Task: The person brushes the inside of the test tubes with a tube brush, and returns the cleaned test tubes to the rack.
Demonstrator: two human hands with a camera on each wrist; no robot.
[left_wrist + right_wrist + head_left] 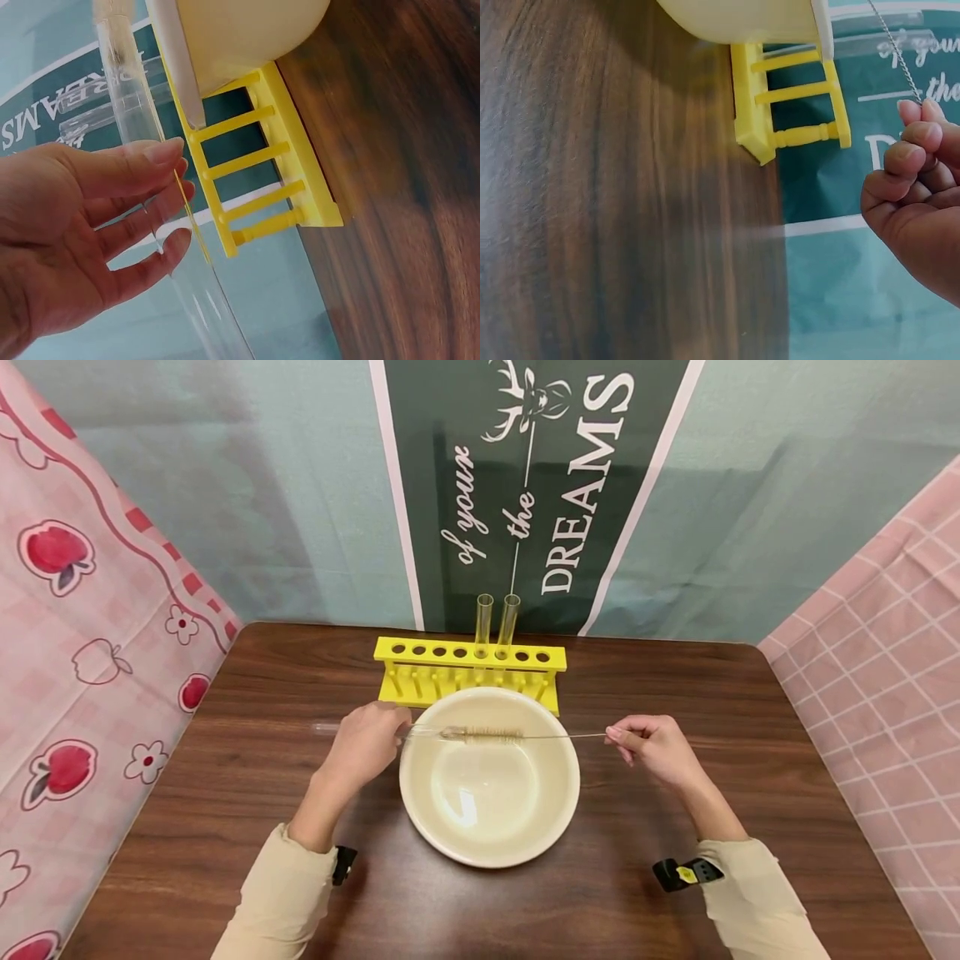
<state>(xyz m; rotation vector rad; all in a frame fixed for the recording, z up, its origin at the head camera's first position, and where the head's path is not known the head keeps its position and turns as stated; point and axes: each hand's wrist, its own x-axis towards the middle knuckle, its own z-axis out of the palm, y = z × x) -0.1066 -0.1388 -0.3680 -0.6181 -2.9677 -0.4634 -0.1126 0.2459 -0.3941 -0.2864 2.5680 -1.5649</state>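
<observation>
My left hand (366, 745) grips a clear glass test tube (210, 311) held sideways over the left rim of a cream basin (487, 852). In the left wrist view the thumb and curled fingers wrap round the glass. My right hand (658, 747) pinches the thin twisted wire handle (897, 54) of a test tube brush (492, 737) between thumb and fingertips. The brush lies level across the basin's upper part, its tip inside the tube's mouth and most of its pale bristles outside.
Behind the basin stands a yellow test tube rack (386, 647), partly hidden by the basin's rim. Two glass tubes (484, 614) stand upright in its middle holes. All rests on a dark wooden table (600, 902), with a printed cloth (315, 527) hanging behind.
</observation>
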